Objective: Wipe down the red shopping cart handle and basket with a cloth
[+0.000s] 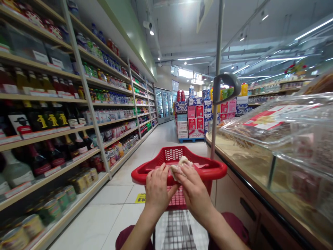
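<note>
In front of me stands a red plastic shopping cart (139,175) with a broad rim and perforated sides. My left hand (158,187) grips the near rim, its fingers laid over the top and its thumb pointing right. Just to the right, my right hand (194,189) presses a crumpled whitish cloth (179,168) onto the same rim, the fingers bent over it. The two hands are close together, with the left thumb near the cloth. Part of the near rim is hidden under the hands.
Shelves of bottles and cans (90,104) line the left. On the right is a glass-topped counter (244,149) with clear plastic food boxes (270,121). A grey metal pole (217,52) rises beside the cart. Stacked drink cartons (195,118) stand ahead on a blue pallet.
</note>
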A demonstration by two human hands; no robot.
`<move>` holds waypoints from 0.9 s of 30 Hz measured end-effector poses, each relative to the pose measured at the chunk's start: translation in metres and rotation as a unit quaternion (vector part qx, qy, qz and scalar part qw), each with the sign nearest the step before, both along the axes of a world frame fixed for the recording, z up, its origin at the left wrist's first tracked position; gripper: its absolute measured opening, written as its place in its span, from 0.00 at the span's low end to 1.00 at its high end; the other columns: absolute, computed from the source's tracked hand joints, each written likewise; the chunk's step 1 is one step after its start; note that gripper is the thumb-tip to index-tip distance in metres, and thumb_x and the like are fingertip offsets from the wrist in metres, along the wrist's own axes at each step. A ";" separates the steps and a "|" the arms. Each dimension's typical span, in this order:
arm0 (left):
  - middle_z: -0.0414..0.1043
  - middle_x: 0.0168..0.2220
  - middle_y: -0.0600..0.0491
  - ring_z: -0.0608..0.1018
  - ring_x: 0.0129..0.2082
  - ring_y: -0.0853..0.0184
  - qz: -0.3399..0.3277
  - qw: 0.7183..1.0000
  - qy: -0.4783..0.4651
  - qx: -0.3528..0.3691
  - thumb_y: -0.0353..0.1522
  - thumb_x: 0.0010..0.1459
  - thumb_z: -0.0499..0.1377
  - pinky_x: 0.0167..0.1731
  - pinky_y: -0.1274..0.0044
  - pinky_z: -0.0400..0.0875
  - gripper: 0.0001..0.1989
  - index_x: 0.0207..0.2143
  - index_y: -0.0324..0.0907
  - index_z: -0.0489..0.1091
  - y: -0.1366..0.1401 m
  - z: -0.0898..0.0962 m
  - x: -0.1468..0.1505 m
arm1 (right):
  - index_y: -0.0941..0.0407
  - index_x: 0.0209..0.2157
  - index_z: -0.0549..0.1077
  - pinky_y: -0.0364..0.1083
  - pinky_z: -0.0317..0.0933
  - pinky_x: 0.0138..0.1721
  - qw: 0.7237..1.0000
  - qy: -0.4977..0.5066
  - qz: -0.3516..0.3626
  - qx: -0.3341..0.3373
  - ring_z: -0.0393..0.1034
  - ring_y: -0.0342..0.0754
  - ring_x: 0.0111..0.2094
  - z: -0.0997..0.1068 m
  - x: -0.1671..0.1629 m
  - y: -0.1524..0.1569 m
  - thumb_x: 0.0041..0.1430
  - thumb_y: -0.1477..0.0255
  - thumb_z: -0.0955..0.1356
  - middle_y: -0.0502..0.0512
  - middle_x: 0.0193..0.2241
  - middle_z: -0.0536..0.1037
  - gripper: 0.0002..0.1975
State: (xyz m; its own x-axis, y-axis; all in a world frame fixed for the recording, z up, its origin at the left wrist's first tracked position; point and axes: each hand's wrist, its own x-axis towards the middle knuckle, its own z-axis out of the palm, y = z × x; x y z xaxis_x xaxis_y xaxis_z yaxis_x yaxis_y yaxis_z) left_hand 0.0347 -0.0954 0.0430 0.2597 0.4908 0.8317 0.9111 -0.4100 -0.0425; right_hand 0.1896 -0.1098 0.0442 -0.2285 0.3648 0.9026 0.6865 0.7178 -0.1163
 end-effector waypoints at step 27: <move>0.67 0.48 0.42 0.69 0.46 0.57 -0.004 1.000 -0.014 -0.003 0.39 0.48 0.57 0.46 0.63 0.59 0.23 0.46 0.38 0.62 -0.001 0.000 0.002 | 0.54 0.49 0.66 0.57 0.54 0.53 1.000 0.002 -0.025 0.003 0.52 0.53 0.56 0.000 -0.002 -0.001 0.55 0.79 0.58 0.59 0.51 0.65 0.20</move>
State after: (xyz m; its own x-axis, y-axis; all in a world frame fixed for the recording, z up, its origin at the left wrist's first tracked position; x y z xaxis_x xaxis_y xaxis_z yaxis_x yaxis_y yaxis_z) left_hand 0.0368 -0.0968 0.0426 0.2399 0.4948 0.8352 0.9089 -0.4168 -0.0142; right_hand 0.1880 -0.1110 0.0439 -0.2063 0.3704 0.9057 0.7217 0.6827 -0.1149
